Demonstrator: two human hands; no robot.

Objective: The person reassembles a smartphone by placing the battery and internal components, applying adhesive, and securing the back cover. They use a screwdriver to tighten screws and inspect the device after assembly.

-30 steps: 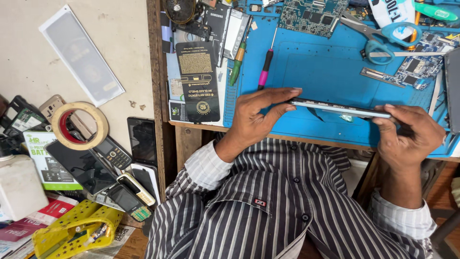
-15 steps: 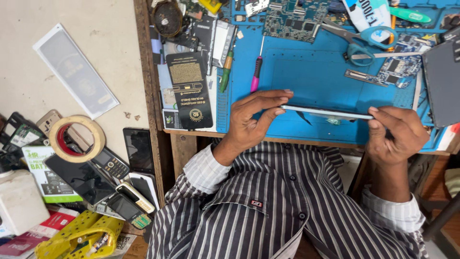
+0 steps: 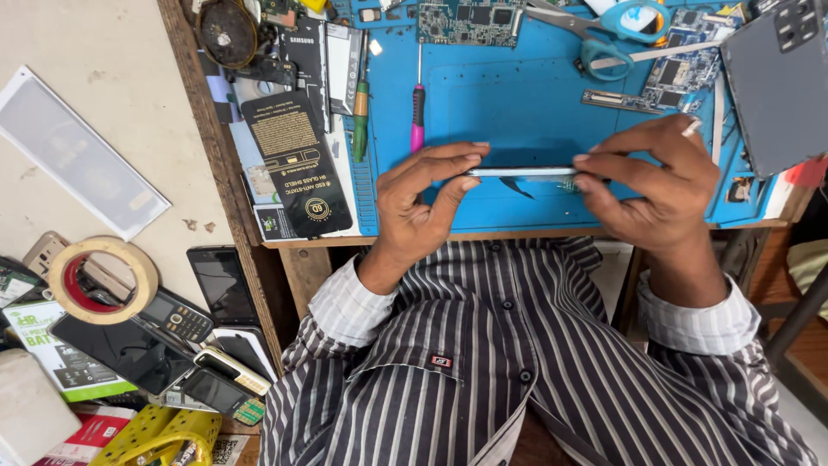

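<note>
Left hand and right hand grip opposite ends of a thin phone, held edge-on above the blue mat near the table's front edge.

A black rectangular package with gold print lies left of the blue mat.

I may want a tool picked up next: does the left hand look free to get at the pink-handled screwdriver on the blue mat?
Probably not right away: the left hand grips the thin device edge-on with the right hand. The pink-handled screwdriver lies uncovered just beyond its fingers.
</note>
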